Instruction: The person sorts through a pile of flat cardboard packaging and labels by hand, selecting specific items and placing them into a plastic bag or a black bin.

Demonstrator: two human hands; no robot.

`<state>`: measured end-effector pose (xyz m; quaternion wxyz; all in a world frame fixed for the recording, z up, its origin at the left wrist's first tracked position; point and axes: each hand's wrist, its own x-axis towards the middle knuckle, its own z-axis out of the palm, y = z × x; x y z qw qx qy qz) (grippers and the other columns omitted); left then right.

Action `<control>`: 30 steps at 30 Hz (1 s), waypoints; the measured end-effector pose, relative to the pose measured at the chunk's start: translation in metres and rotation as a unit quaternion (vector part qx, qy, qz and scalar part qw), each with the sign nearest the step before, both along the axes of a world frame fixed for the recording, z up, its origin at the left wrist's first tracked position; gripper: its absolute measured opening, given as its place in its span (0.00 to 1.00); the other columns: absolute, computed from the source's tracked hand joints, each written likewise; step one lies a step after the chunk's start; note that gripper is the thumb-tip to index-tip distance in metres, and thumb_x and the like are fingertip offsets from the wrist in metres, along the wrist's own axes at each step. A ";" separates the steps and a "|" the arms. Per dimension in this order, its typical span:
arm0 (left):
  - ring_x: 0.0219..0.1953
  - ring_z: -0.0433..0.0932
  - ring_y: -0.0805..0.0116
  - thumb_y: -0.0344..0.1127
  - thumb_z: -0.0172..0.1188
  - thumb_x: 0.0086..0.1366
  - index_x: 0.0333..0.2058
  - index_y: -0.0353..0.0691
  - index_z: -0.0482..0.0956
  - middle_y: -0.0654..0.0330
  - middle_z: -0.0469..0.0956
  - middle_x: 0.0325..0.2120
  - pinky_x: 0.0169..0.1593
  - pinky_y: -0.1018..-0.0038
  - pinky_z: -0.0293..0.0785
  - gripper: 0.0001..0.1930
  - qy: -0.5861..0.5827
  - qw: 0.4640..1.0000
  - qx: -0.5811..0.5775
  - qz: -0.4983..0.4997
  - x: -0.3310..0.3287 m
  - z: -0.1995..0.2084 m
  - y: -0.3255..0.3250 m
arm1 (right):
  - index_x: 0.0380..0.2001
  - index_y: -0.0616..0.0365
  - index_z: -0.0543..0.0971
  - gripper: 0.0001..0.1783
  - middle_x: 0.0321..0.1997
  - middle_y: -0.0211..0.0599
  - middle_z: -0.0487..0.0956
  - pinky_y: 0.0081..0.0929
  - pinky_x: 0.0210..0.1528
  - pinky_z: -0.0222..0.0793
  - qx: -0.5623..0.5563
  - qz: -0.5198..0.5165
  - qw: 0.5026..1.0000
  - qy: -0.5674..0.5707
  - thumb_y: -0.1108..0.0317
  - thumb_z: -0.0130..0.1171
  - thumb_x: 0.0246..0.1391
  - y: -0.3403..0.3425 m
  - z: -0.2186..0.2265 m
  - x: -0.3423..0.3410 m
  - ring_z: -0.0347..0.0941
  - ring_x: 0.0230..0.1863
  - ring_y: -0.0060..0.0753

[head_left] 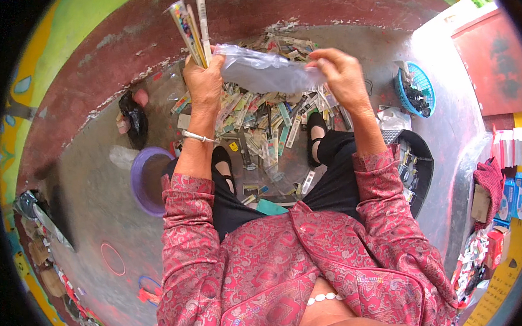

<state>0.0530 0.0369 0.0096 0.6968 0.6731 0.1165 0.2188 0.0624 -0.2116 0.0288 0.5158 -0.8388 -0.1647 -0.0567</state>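
Observation:
My left hand (205, 80) is closed round a small bundle of slim, stick-like packs (188, 31), which stand up past my fingers. One has a multicoloured print and another is narrow and white. From that hand a clear plastic bag (265, 68) stretches across to my right hand (340, 76), whose fingers pinch its other end. The bag looks flat, and I see nothing inside it. Below the bag, a wide heap of slim packs and strips (270, 118) covers the floor between and beyond my feet.
A purple basin (153, 180) stands at my left, with a black plastic bag (133, 119) beyond it. To my right are a blue basket (415, 90) with dark pieces in it and a black tub (424, 172) of slim packs. Blue boxes (519, 196) stand at the far right.

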 end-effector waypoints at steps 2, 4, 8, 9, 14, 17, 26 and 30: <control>0.26 0.72 0.78 0.28 0.58 0.51 0.30 0.35 0.76 0.64 0.75 0.25 0.32 0.80 0.68 0.07 -0.003 1.000 0.020 -0.001 -0.002 0.003 -0.001 | 0.32 0.66 0.76 0.08 0.28 0.37 0.79 0.19 0.33 0.70 0.142 -0.077 0.987 0.003 0.75 0.49 0.50 0.000 0.015 -0.001 0.75 0.29 0.23; 0.27 0.72 0.78 0.28 0.58 0.51 0.31 0.35 0.76 0.64 0.76 0.25 0.32 0.80 0.68 0.07 -0.004 0.999 0.039 -0.024 -0.005 0.001 -0.002 | 0.30 0.64 0.76 0.06 0.28 0.36 0.79 0.19 0.31 0.70 0.188 -0.146 0.971 -0.021 0.75 0.53 0.48 -0.007 0.017 0.002 0.74 0.29 0.21; 0.29 0.73 0.77 0.30 0.58 0.53 0.32 0.36 0.76 0.63 0.76 0.27 0.32 0.78 0.70 0.08 -0.066 0.989 0.094 -0.092 -0.006 0.000 -0.006 | 0.28 0.61 0.77 0.09 0.26 0.34 0.78 0.20 0.30 0.69 0.017 -0.216 0.963 -0.159 0.67 0.61 0.44 -0.002 0.026 -0.001 0.73 0.26 0.24; 0.29 0.73 0.76 0.31 0.58 0.53 0.33 0.37 0.76 0.63 0.76 0.27 0.32 0.78 0.70 0.08 -0.084 0.983 0.118 -0.109 -0.006 -0.002 -0.007 | 0.28 0.60 0.77 0.10 0.26 0.34 0.78 0.21 0.30 0.69 -0.040 -0.208 0.957 -0.196 0.66 0.62 0.44 0.005 0.027 -0.003 0.74 0.26 0.25; 0.29 0.73 0.78 0.32 0.61 0.53 0.34 0.38 0.76 0.63 0.75 0.28 0.33 0.80 0.70 0.10 -0.043 0.956 0.147 -0.249 -0.009 -0.002 -0.018 | 0.24 0.58 0.78 0.14 0.22 0.38 0.77 0.26 0.29 0.69 -0.118 0.046 0.977 -0.168 0.58 0.59 0.44 0.044 0.017 -0.012 0.75 0.25 0.35; 0.29 0.72 0.78 0.34 0.64 0.51 0.36 0.37 0.76 0.64 0.75 0.29 0.33 0.82 0.69 0.14 0.005 0.946 0.007 -0.324 -0.013 0.008 -0.017 | 0.20 0.61 0.77 0.11 0.15 0.36 0.75 0.24 0.24 0.67 -0.026 0.070 0.997 -0.005 0.64 0.55 0.46 0.043 0.008 -0.001 0.72 0.18 0.29; 0.09 0.53 0.88 0.42 0.60 0.55 0.31 0.33 0.71 0.69 0.69 0.17 0.12 0.88 0.48 0.16 0.167 0.948 -0.219 -0.157 -0.008 -0.007 0.004 | 0.21 0.60 0.74 0.11 0.16 0.29 0.74 0.13 0.15 0.55 0.248 -0.026 0.954 0.165 0.66 0.50 0.54 0.026 0.005 0.012 0.60 0.13 0.13; 0.12 0.55 0.87 0.41 0.65 0.51 0.35 0.35 0.72 0.62 0.76 0.22 0.15 0.87 0.52 0.19 0.162 0.887 -0.280 -0.329 -0.028 -0.010 -0.049 | 0.20 0.63 0.74 0.12 0.16 0.30 0.74 0.15 0.17 0.60 0.197 -0.079 0.974 0.080 0.67 0.51 0.52 0.042 -0.006 0.011 0.64 0.15 0.14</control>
